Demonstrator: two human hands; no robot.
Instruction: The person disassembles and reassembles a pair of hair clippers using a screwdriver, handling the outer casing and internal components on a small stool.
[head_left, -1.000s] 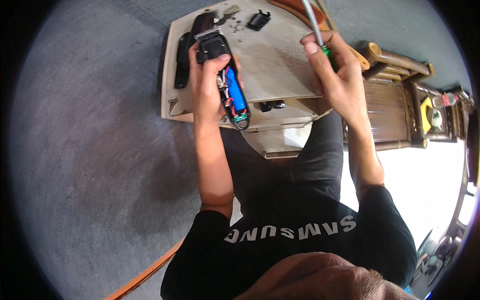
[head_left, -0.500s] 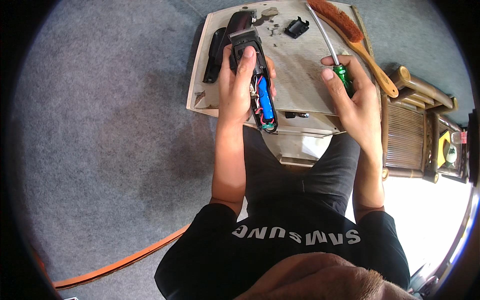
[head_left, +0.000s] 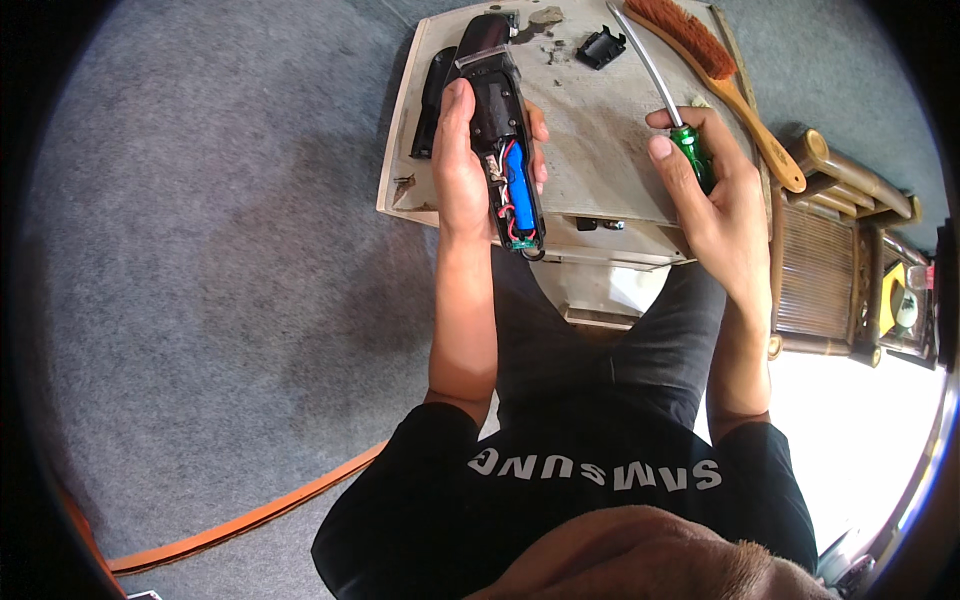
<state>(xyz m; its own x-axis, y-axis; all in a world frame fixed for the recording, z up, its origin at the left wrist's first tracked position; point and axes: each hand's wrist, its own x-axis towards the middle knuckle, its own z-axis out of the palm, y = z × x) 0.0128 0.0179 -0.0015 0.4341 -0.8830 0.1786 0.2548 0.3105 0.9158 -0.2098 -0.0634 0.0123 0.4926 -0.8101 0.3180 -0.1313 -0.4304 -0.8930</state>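
Note:
My left hand [head_left: 461, 180] is wrapped round an opened black hair clipper [head_left: 496, 115], its blade end pointing away from me. Inside the bare housing lie a blue battery cell [head_left: 520, 187], red and white wires, and a small green circuit board [head_left: 523, 244] at the near end. My right hand [head_left: 722, 195] grips a screwdriver [head_left: 690, 150] by its green handle; the long metal shaft points away and slightly left, apart from the clipper. Beyond the left hand, a second black clipper [head_left: 487, 36] and a black cover [head_left: 431, 110] rest on the table.
The pale wooden table [head_left: 590, 180] carries a small black plastic part [head_left: 601, 48], dark hair bits, and a brush [head_left: 735, 95] with reddish bristles along its right side. Small dark items [head_left: 600, 224] sit at its near edge. A bamboo chair [head_left: 815, 265] stands on the right.
My left thumb has shifted from the clipper's face to its left side, uncovering the inner plate. The clipper has turned slightly. The right hand still holds the screwdriver almost unmoved.

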